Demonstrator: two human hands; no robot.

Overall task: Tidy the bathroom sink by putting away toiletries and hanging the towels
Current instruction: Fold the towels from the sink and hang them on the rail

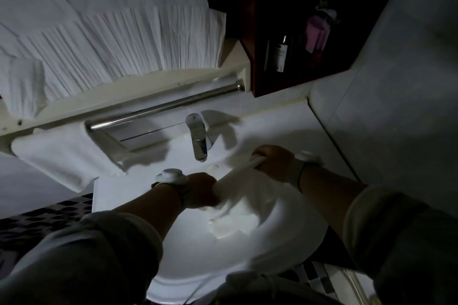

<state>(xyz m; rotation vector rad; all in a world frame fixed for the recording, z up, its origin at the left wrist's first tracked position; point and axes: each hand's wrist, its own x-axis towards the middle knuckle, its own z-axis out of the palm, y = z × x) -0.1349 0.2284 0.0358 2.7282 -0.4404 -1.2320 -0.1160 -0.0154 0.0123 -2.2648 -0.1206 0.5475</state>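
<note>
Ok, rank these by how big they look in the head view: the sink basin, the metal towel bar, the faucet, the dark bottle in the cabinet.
1. Sink basin, clearly largest.
2. Metal towel bar, long but thin.
3 and 4. Faucet and dark bottle look about alike; the bottle sits farther back in shadow, so I won't rank them.

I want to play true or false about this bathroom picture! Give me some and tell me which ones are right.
1. Both hands hold the white towel over the sink. True: the left hand and right hand each grip it.
2. The silver rail has a towel hanging on it. False: the rail is bare.
3. The tap is running water. False: no water shows.
4. Bottles stand in the dark wooden shelf. True: a dark bottle and a pink one.
</note>
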